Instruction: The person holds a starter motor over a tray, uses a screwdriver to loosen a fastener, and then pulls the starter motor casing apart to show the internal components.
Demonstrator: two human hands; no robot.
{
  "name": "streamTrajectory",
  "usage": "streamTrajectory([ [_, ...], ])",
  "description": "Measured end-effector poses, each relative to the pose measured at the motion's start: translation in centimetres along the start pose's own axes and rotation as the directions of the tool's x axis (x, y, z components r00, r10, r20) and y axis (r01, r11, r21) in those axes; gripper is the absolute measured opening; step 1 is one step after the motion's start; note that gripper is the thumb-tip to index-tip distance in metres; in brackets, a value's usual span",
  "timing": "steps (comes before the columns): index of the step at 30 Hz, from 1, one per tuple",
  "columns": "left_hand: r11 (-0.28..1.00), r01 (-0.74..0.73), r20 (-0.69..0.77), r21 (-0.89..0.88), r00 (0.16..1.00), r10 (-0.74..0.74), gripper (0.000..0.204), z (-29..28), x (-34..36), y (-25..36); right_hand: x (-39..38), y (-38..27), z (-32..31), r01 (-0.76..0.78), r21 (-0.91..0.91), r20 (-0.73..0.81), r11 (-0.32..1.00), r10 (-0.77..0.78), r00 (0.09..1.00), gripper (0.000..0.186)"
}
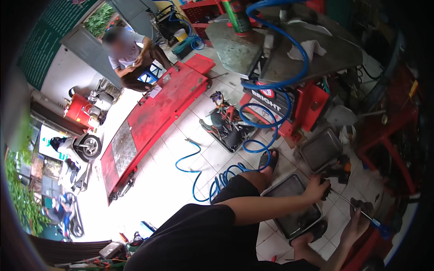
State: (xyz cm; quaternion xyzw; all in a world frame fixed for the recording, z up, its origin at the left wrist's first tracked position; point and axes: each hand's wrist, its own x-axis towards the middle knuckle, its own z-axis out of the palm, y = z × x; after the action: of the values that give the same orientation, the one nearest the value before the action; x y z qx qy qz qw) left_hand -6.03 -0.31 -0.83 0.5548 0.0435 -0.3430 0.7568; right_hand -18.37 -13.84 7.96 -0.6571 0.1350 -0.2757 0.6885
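Observation:
My left hand (316, 189) is closed on a dark handle at the upper end of a long silver shaft (340, 197). My right hand (355, 228) is closed lower along that shaft, by a dark piece too small to make out, near a blue end piece (383, 230). A metal tray (280, 193) with dark contents lies on the tiles below my arms, between my sandalled feet. A black and orange power tool (340, 174) lies just beyond my left hand, and a second metal tray (320, 149) is above it.
A person (129, 58) sits beside a long red lift platform (158, 106). Coiled blue hose (217, 183) crosses the floor. A tray of tools (224, 128), a metal-topped bench (294, 40), red metal frame (407, 149) and parked scooter (74, 162) surround me. Another person (58, 210) is at a motorbike outside.

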Motion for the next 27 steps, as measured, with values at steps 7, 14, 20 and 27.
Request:
streamTrajectory([
  [7,0.998,-0.031,-0.008,0.049,0.999,0.032,0.038,0.8,1.4,-0.6,1.0,1.6,-2.4,0.015,-0.264,-0.052,0.964,-0.03,0.998,0.025],
  [14,0.993,-0.114,0.052,-0.013,0.992,0.115,0.042,0.7,2.4,-1.6,2.0,-3.3,2.1,-0.064,-0.576,-0.051,0.815,0.042,0.998,0.017],
  [20,0.999,0.004,0.019,0.052,1.0,-0.005,0.042,0.9,1.9,-1.8,1.9,-3.5,4.7,-0.051,-0.269,-0.137,0.962,0.014,0.99,0.017],
  [27,0.995,0.101,0.065,0.001,0.993,-0.101,0.047,0.9,1.5,-3.4,1.2,1.1,-1.5,0.082,-0.52,0.064,0.85,-0.057,0.996,0.021],
])
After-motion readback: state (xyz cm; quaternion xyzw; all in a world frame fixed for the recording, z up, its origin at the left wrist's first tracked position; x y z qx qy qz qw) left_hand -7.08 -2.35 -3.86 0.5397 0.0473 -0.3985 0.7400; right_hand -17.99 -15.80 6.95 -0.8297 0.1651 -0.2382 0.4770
